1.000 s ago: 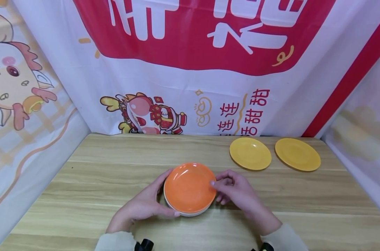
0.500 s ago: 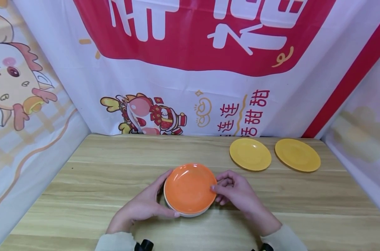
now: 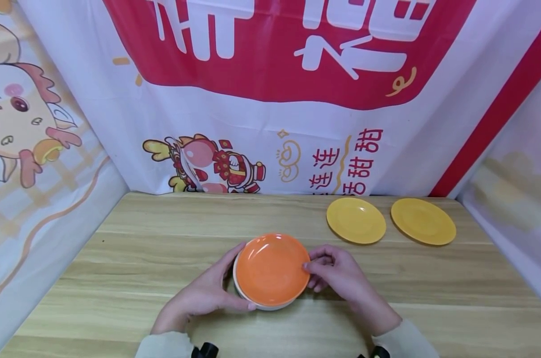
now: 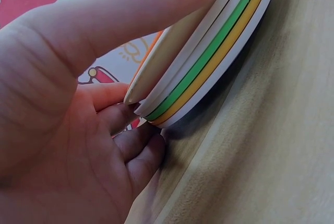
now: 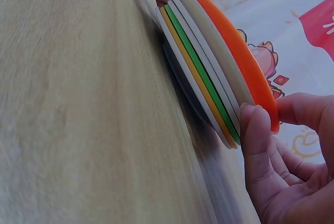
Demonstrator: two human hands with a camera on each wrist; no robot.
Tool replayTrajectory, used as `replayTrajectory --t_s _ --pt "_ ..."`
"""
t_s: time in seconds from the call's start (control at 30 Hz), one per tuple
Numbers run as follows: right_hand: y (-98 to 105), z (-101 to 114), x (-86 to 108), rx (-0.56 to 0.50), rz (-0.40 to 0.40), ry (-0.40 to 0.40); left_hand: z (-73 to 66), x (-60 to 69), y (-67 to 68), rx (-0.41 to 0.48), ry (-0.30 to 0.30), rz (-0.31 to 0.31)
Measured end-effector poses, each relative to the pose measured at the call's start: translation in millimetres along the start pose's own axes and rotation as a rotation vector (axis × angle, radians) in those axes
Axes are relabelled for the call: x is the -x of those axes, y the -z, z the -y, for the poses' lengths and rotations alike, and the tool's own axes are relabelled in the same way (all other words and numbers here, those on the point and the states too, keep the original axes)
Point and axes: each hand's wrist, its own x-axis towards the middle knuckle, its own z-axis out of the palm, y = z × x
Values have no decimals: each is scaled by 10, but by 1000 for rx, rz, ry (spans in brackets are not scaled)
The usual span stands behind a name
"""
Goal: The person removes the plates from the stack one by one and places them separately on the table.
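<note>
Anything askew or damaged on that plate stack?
Yes: the orange plate sits slightly off-centre, toward the right hand, exposing the pale rim beneath at its left, so the stack looks uneven. No damage stands out.

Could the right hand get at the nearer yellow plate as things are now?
Probably yes: only wooden tabletop shows between the right hand and the nearer yellow plate. That hand pinches the orange plate, though, so it would likely have to let go first.
</note>
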Motion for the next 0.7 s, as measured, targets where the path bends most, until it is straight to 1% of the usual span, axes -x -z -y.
replayTrajectory --t_s 0.33,0.43,0.6,0.7 --pt "12 3 7 -8 -12 -8 5 6 2 4 -11 5" --pt "23 30 17 -14 -28 -13 4 5 2 5 -10 4" --pt "52 66 12 -19 -77 -48 3 2 0 -2 -7 -2" --pt "75 73 1 -21 -96 -60 7 0 -2 -6 -16 -1"
